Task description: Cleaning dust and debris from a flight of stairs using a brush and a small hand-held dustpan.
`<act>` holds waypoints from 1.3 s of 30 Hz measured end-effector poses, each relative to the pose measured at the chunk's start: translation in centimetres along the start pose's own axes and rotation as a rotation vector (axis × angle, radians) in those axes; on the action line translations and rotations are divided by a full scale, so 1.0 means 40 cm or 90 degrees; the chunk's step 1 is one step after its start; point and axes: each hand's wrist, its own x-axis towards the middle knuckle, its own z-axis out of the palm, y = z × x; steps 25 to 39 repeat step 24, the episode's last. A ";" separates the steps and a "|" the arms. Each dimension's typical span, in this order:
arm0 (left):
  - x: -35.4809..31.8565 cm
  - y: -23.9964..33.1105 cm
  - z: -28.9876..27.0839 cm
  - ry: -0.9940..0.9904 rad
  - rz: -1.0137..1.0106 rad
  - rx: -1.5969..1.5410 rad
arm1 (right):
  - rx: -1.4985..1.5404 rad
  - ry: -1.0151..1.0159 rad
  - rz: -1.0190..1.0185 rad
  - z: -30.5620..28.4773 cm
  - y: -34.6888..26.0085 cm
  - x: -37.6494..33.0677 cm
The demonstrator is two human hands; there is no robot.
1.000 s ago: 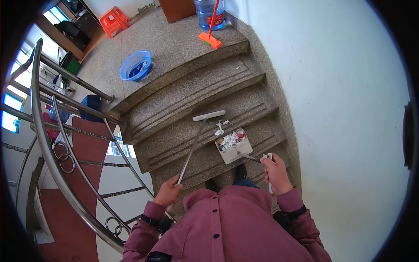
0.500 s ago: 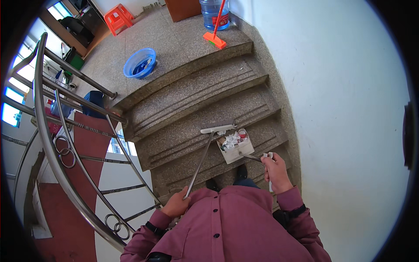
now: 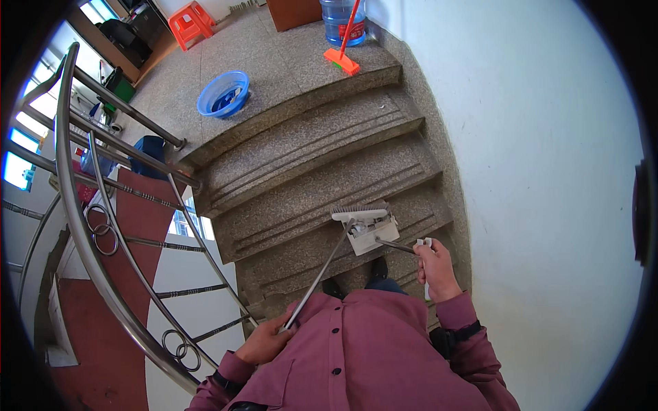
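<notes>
My left hand (image 3: pixel 266 340) is closed round the grey metal stick of a broom (image 3: pixel 321 272). The white broom head (image 3: pixel 359 214), with grey bristles, lies over the far edge of a white dustpan (image 3: pixel 365 244) and hides most of the litter in it. Crumpled pale litter (image 3: pixel 358 228) shows just below the head. My right hand (image 3: pixel 436 267) grips the dustpan's handle (image 3: pixel 399 246), and something white shows at the fingers. The dustpan rests against a speckled stone step in front of my feet.
Curved stone stairs (image 3: pixel 308 144) climb ahead to a landing. A blue basin (image 3: pixel 224 94), an orange brush (image 3: pixel 341 61), a blue water jug (image 3: pixel 343 24) and an orange stool (image 3: pixel 191 25) stand there. Metal railing (image 3: pixel 65 171) runs along the left, a white wall (image 3: pixel 534 171) along the right.
The broom head has moved right, from beside the dustpan to over its far edge, covering most of the litter. My left hand has shifted slightly down and left; my right hand stays nearly still.
</notes>
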 end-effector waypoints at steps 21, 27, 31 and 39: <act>-0.070 -0.067 -0.082 0.062 -0.040 0.145 | 0.032 0.045 0.011 -0.019 0.022 -0.018; -0.095 -0.058 -0.088 0.053 -0.048 0.123 | 0.038 0.058 0.027 -0.026 0.028 -0.026; -0.095 -0.058 -0.088 0.053 -0.048 0.123 | 0.038 0.058 0.027 -0.026 0.028 -0.026; -0.095 -0.058 -0.088 0.053 -0.048 0.123 | 0.038 0.058 0.027 -0.026 0.028 -0.026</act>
